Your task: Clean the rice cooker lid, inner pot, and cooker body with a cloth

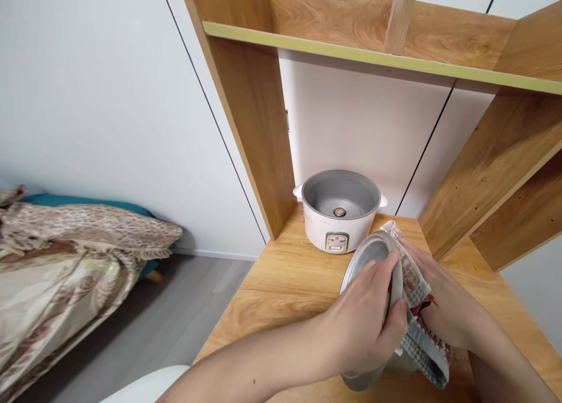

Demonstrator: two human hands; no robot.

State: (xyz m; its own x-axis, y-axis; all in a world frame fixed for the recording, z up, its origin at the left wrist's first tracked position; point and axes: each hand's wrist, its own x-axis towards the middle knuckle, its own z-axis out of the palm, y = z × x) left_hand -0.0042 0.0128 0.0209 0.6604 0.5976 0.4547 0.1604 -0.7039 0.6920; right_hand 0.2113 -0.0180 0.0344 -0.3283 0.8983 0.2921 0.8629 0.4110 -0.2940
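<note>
My left hand (pixel 366 318) grips the rim of a grey metal pot (pixel 362 257), which is tilted on its side above the wooden desk. Against the pot's outer side, my right hand (pixel 432 286) presses a patterned cloth (pixel 428 356) with a dark red ribbon on it. The lower part of the cloth hangs down. Behind the pot stands a white rice cooker body (pixel 316 227), uncovered, its grey inside and round centre plate showing. Most of the pot's inside is hidden by my left hand.
The wooden desk (pixel 281 286) has upright side panels and a shelf with a yellow-green edge (pixel 351 51) above the cooker. To the left, a patterned cover (pixel 109 233) lies over teal furniture. A white rounded object (pixel 149 385) is at the bottom edge.
</note>
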